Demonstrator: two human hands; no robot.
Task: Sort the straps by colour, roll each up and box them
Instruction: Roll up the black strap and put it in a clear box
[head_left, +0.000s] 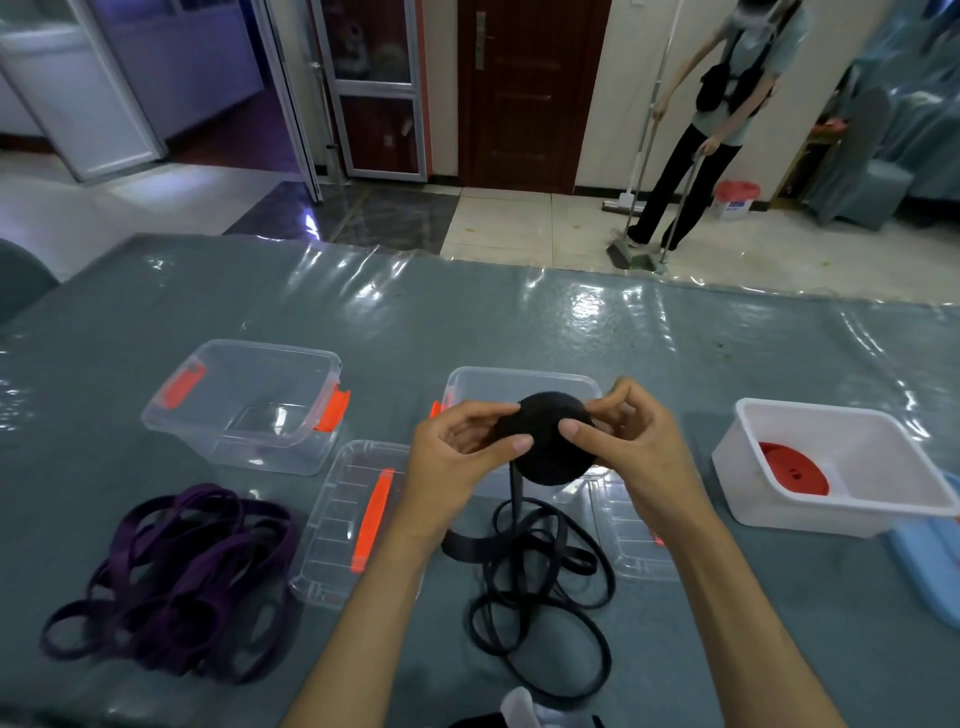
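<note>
Both hands hold a round black roll (553, 441) of strap up in the air, in front of the middle clear box (524, 382). The left hand (457, 457) pinches it from one side with curled fingers and thumb. The right hand (628, 441) pinches it from the other side. The roll and the hands hide most of that box, so what is inside it cannot be seen.

A tail of black strap (540, 566) hangs down from the roll into a loose pile on the table (467, 312). Part of a clear lid (631, 540) is hidden under the right arm.

A purple strap pile (176, 577) lies to the left, in front of another clear box (244, 405). Another lid (353, 519) lies between them. A red roll (792, 467) sits in the white box (831, 457). Something blue (930, 561) is cut off at the right edge.
</note>
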